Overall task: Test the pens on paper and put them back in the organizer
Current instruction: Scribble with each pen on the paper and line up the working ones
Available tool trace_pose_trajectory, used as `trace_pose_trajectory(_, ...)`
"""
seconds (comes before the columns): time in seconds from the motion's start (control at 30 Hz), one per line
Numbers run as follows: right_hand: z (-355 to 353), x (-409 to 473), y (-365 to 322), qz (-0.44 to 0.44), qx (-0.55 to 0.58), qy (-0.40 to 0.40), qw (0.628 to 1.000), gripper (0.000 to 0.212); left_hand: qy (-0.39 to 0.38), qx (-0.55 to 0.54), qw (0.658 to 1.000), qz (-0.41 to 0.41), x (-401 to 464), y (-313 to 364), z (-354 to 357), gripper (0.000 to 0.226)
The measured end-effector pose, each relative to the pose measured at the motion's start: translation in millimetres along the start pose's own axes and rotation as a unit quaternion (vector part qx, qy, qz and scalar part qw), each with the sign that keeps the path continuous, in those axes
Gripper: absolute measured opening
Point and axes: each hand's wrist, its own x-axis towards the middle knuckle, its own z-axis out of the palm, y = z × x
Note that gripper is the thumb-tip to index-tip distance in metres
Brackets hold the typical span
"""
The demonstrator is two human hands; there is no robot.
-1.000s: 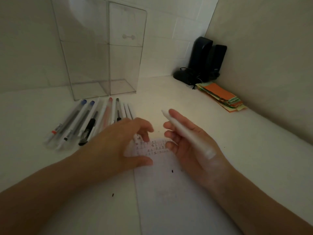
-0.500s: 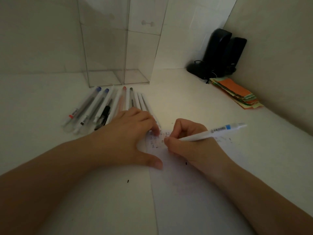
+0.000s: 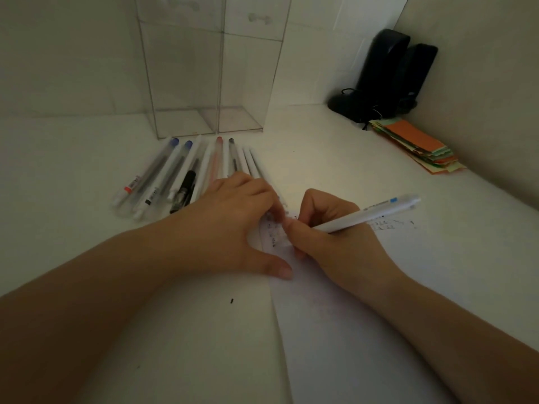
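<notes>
A white pen (image 3: 361, 214) was held in the right hand (image 3: 329, 237), pinched between thumb and fingers in a writing grip, with its tip brought down to the paper (image 3: 364, 330) and hidden behind the fingers. The barrel was slanted, its long axis running from the hidden tip, low and near the middle of the view, up and away to the right, where the clicker end with a blue band stood free of the hand. The left hand (image 3: 230, 223) was laid flat on the table (image 3: 87, 287) with fingers spread and loosely bent; nothing was gripped by it, and its thumb and fingertips were pressed on the left edge of the sheet, beside small marks already made there. A test stroke was judged to be in progress.

The remaining pens (image 3: 186, 173) were laid side by side on the table beyond the left hand, their long axes pointing roughly away from the person toward the clear organizer (image 3: 204, 83), which stood upright just behind their far ends. No pens could be seen in its compartments. From the held pen the organizer lay forward and to the left, past the left hand, which was the nearer of the two to it. To be returned, the pen would probably have to be swung from its slant to upright and carried across or handed over. A stack of coloured paper strips (image 3: 420, 144) and a dark object (image 3: 382, 77) were seen in the far right corner.
</notes>
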Motion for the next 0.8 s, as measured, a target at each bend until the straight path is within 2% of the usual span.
trace_pose_trajectory(0.8,-2.6,-2.7,-0.1,-0.026,-0.022,-0.009,0.999,0.025,-0.007,0.012,1.000,0.002,-0.7,0.1,-0.6,0.076)
